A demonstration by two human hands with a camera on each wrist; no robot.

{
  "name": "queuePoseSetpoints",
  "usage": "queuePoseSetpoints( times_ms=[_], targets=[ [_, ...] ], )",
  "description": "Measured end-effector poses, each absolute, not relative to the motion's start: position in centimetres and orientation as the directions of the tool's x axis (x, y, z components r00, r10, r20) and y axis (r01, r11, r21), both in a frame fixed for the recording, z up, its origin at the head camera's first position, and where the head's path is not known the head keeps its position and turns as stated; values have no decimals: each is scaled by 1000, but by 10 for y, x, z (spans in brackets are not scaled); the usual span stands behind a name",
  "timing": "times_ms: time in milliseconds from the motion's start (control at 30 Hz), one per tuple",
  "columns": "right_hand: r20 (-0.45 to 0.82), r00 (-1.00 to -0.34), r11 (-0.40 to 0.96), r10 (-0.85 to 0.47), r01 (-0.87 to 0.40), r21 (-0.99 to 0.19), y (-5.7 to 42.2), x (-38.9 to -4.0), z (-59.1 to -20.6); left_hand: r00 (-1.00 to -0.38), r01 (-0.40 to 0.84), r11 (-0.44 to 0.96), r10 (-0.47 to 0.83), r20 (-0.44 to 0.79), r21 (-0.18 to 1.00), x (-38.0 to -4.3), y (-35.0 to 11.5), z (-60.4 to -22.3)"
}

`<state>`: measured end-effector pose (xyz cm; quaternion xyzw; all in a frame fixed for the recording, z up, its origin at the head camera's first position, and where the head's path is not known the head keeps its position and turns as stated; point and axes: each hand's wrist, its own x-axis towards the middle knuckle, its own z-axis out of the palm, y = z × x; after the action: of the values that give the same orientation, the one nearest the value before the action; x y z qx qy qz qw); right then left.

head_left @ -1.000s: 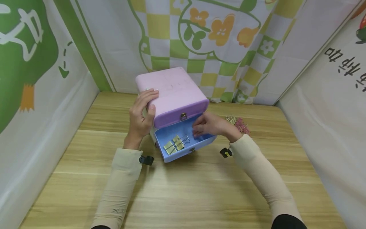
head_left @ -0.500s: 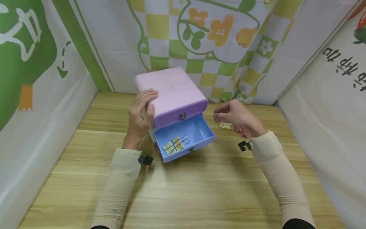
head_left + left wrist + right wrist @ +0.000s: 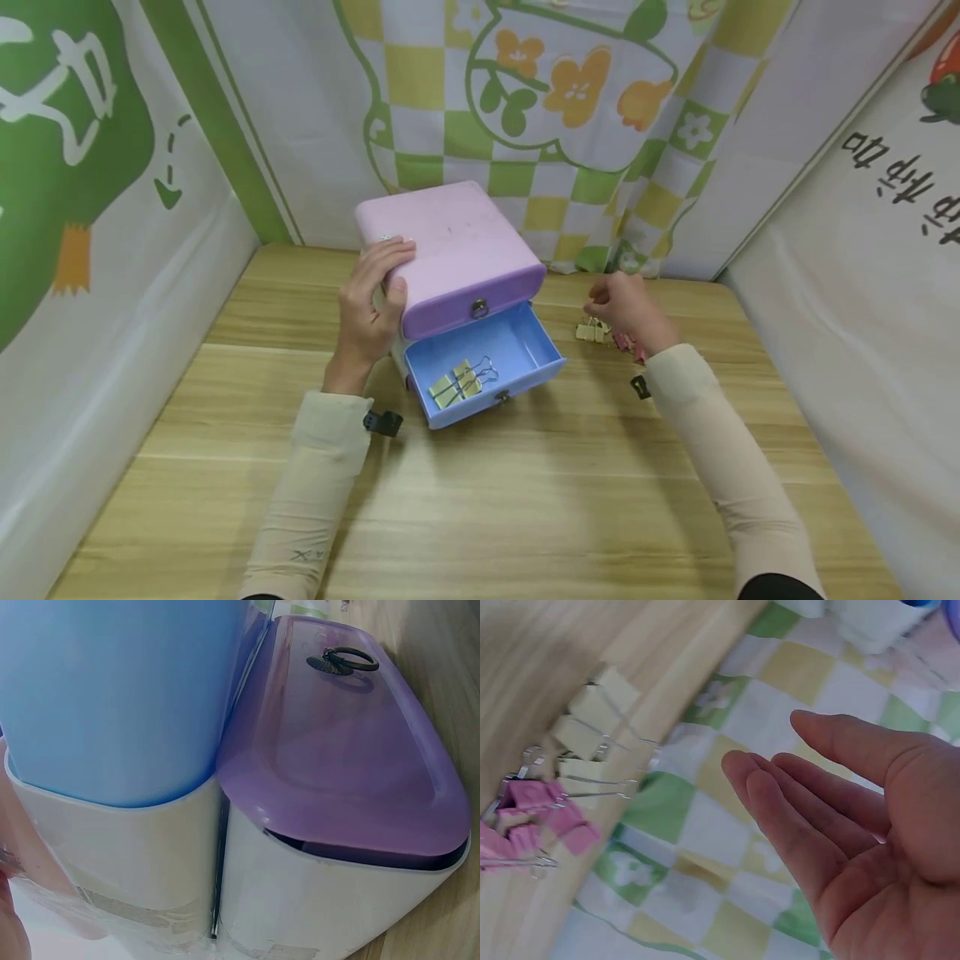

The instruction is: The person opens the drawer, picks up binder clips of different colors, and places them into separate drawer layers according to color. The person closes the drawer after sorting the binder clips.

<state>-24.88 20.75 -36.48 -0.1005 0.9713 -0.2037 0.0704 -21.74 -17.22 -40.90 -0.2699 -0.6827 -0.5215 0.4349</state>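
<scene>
My left hand (image 3: pixel 369 308) rests on the left edge of a small drawer chest (image 3: pixel 450 242) with a pink top, fingers lying over the top. Below the purple front, a blue drawer (image 3: pixel 517 350) is pulled out. Inside lie yellow binder clips (image 3: pixel 457 383) with wire handles, toward its left end. To the right of the chest, my right hand (image 3: pixel 633 308) hovers by more yellow binder clips (image 3: pixel 592 331). In the right wrist view, the thumb and fingers (image 3: pixel 787 810) are apart with nothing between them.
Pink binder clips (image 3: pixel 544 814) lie beside the yellow ones on the wooden table (image 3: pixel 480 517), partly behind the right hand in the head view. A lower purple drawer (image 3: pixel 352 742) with a ring pull sits slightly out. A checkered curtain (image 3: pixel 540 200) hangs behind the chest.
My right hand has left the blue drawer, moved right over the table and come down by the yellow clips. My left hand has stayed on the chest.
</scene>
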Motion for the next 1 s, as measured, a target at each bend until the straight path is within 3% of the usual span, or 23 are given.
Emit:
queuePoseSetpoints(
  times_ms=[533,1000],
  targets=[
    [-46,-966,949,-256,-241,-204,220,-277,-413,-477,819,321,-81,875,476,-216,-171,-409],
    [-271,-935,899,-227,-94,-429,228,-283,-424,-478,818,322,-81,874,477,-216,-172,-408]
  ],
)
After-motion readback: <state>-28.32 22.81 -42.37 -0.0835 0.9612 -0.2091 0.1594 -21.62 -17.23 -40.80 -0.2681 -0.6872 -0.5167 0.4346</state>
